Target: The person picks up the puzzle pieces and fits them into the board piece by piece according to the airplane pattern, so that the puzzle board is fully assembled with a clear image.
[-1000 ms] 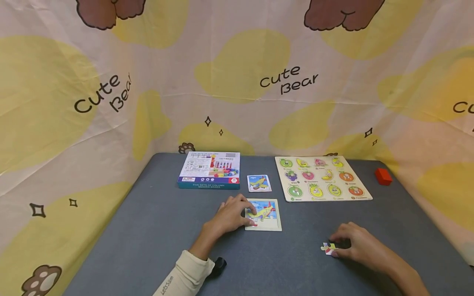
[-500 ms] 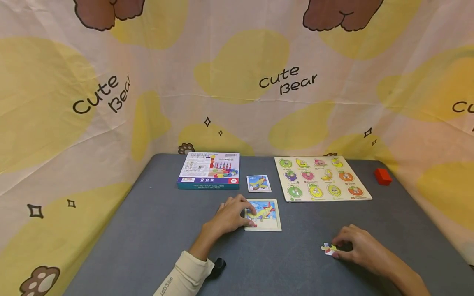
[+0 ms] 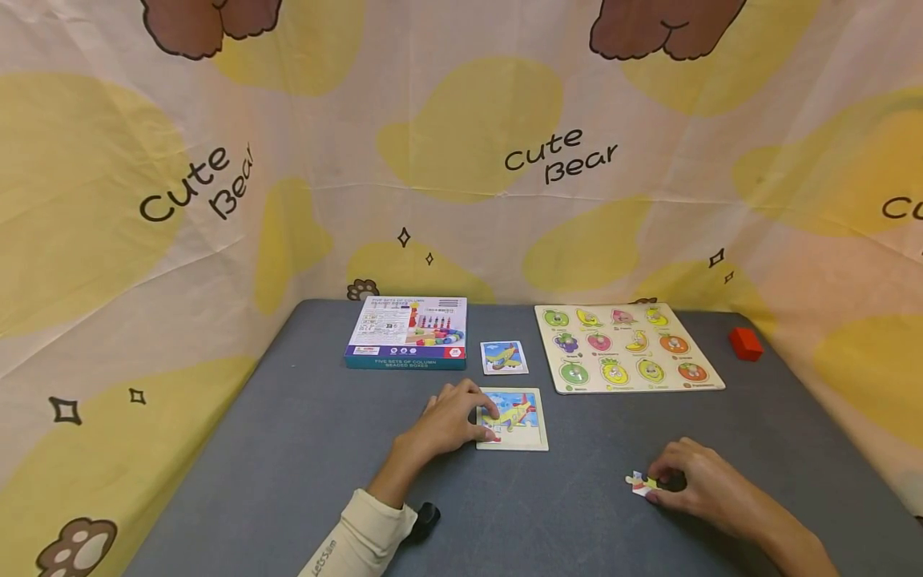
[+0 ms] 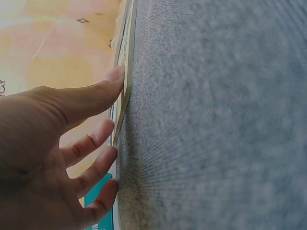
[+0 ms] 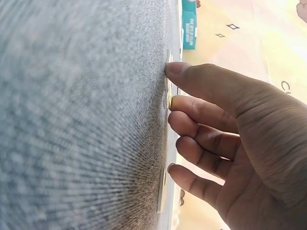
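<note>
A small wooden jigsaw tray (image 3: 530,439) with a partly filled yellow-plane picture lies flat mid-table. My left hand (image 3: 449,417) rests at its left side, thumb and index finger touching the tray and the other fingers loosely bent. The left wrist view shows that thumb (image 4: 112,79) against the tray's edge. Off to the right, my right hand (image 3: 695,477) pinches a jigsaw piece (image 3: 638,484), yellow, red and white, between thumb and index finger. From the right wrist view the piece (image 5: 168,86) appears edge-on, low at the table surface; whether it touches the table I cannot tell.
Behind the tray lies a plane picture card (image 3: 504,358). A beaded-toy box (image 3: 407,332) stands at back left, a fruit board (image 3: 627,349) at back right, and a red block (image 3: 746,344) beyond it. Printed cloth (image 3: 461,160) walls the table's back and sides.
My right hand has shifted slightly right and toward me, its index finger moving a little along the jigsaw piece, which has turned slightly. The left hand and tray stay put.
</note>
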Tool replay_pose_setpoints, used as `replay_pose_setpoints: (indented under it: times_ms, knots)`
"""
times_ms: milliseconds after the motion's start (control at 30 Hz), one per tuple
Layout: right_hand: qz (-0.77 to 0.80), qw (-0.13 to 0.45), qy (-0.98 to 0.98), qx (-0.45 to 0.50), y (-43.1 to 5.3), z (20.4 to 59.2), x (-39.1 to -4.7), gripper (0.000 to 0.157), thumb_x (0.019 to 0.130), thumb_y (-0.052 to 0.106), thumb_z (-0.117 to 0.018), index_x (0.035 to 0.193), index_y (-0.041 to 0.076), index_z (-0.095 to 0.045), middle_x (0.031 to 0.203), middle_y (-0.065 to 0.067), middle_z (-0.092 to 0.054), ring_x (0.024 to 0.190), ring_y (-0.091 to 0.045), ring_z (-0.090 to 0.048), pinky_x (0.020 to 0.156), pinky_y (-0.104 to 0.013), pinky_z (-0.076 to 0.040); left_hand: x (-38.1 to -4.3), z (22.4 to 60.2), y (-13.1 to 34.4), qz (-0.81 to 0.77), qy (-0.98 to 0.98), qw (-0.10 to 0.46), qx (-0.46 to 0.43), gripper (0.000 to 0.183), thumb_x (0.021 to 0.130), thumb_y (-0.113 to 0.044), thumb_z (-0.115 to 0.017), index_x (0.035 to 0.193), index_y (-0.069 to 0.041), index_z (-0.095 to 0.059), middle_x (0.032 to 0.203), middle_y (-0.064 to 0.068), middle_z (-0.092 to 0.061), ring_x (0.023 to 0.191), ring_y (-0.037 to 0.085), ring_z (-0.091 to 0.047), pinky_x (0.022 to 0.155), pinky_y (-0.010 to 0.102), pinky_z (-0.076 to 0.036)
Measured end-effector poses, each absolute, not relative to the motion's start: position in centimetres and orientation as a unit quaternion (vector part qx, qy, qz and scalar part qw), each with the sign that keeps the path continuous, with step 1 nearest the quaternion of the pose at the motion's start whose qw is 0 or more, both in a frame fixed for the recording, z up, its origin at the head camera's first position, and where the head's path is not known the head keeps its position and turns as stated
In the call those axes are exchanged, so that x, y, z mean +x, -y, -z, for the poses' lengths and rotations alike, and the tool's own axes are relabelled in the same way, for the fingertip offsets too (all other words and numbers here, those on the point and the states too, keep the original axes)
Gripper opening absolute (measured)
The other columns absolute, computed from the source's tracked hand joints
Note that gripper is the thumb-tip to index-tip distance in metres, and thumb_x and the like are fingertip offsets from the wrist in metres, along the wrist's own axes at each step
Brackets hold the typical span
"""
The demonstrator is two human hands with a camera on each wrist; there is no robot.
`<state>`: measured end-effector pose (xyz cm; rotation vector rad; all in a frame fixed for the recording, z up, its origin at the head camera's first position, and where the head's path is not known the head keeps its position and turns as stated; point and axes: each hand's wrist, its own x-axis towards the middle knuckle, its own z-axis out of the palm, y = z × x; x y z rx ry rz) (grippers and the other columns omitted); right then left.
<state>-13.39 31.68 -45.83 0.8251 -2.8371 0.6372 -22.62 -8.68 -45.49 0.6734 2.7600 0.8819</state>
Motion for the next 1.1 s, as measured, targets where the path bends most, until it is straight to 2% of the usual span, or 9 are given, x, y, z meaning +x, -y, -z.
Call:
replay_pose_setpoints:
  times_ms: [333, 633, 933, 1100]
  knots:
    - [-0.198, 0.066, 0.94, 0.269, -31.1, 45.4, -13.5, 0.023, 0.077, 0.03, -0.094, 0.087, 0.028, -0.073, 0.086, 0.024, -0.054, 0.081, 0.007, -0.046, 0.068, -0.025, -0.046, -22.5, 45.4, 8.8, -0.301, -0.924, 0.081, 0.224, 0.019, 0.092, -0.026, -0.085, 0.11, -0.025, -0.08, 0.124, 0.001, -0.059, 0.118, 0.027, -0.05, 0.093, 0.053, -0.037]
    - [-0.181, 0.021, 0.945, 0.27, -28.5, 43.8, -14.3, 0.021, 0.081, 0.037, -0.092, 0.09, 0.031, -0.074, 0.09, 0.023, -0.057, 0.085, 0.003, -0.048, 0.073, -0.027, -0.047, -22.5, 45.4, 8.9, -0.304, -0.923, 0.082, 0.221, 0.019, 0.092, -0.026, -0.085, 0.11, -0.025, -0.08, 0.125, 0.002, -0.059, 0.119, 0.027, -0.05, 0.094, 0.053, -0.037]
    - [-0.194, 0.036, 0.931, 0.309, -25.4, 43.2, -16.2, 0.017, 0.083, 0.033, -0.091, 0.088, 0.032, -0.074, 0.088, 0.022, -0.058, 0.085, 0.003, -0.049, 0.073, -0.024, -0.047, -22.4, 45.3, 8.9, -0.308, -0.921, 0.081, 0.226, 0.019, 0.092, -0.027, -0.085, 0.11, -0.024, -0.08, 0.124, 0.001, -0.059, 0.118, 0.027, -0.05, 0.094, 0.055, -0.037]
    - [-0.189, 0.022, 0.933, 0.307, -23.9, 43.2, -17.7, 0.016, 0.085, 0.034, -0.09, 0.091, 0.028, -0.076, 0.088, 0.021, -0.057, 0.086, 0.002, -0.047, 0.074, -0.025, -0.047, -22.4, 45.3, 8.8, -0.307, -0.921, 0.082, 0.225, 0.02, 0.092, -0.026, -0.085, 0.111, -0.024, -0.08, 0.125, 0.002, -0.059, 0.117, 0.027, -0.05, 0.095, 0.055, -0.036]
